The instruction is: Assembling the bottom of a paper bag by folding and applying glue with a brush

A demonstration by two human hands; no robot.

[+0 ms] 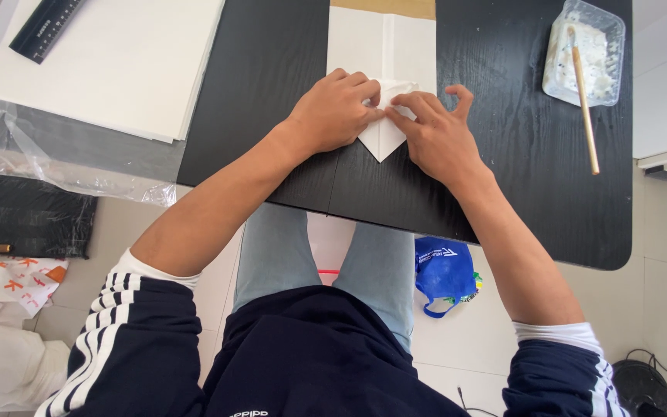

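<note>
A white paper bag (380, 46) lies flat on the black table (503, 177), its near end folded into a point (380, 143) toward me. My left hand (333, 112) presses on the left flap of the fold, fingertips at the centre crease. On the right flap rests my right hand (438, 131), its fingers pinching the paper next to the left fingertips. A brown strip (384, 8) shows at the bag's far end.
A clear plastic tub of white paste (597, 35) with a wooden stick (585, 104) stands at the table's right. A stack of white sheets (117, 62) and a black ruler (46, 27) lie at the left, with clear plastic wrap (55, 150). A blue bag (443, 272) lies on the floor.
</note>
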